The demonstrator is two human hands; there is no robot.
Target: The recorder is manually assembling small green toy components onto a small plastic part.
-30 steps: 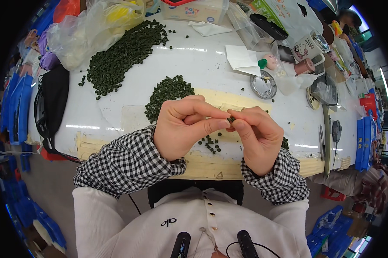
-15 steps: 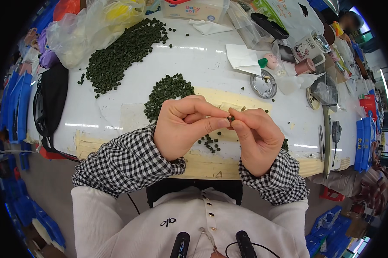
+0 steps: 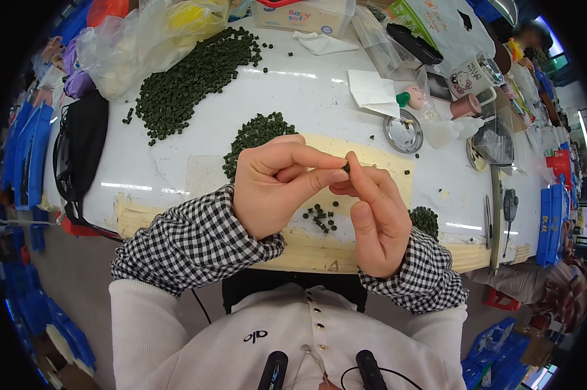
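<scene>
My left hand (image 3: 267, 185) pinches a tiny dark green part (image 3: 346, 168) between thumb and index finger, above the table's near side. Beside it, my right hand (image 3: 386, 224) has its index fingertip at the part, while the thumb stands away from the fingers; it grips nothing that I can see. Beneath the hands, several loose green pieces (image 3: 320, 218) lie scattered. A middle-sized heap (image 3: 257, 133) of such pieces is partly behind my left hand, and a small heap (image 3: 425, 222) sits just right of my right wrist.
A large heap (image 3: 192, 84) of green pieces spreads at the far left, next to a clear plastic bag (image 3: 121, 62) and a black cloth bag (image 3: 85, 143). At the right are a round metal dish (image 3: 402, 133), white paper (image 3: 371, 91), a mug (image 3: 467, 78), tweezers (image 3: 488, 221) and a screwdriver-like tool (image 3: 510, 208).
My right thumb has come away from the part and dropped lower, and the right index finger has straightened upward. The left hand keeps its pinch. The view has shifted slightly.
</scene>
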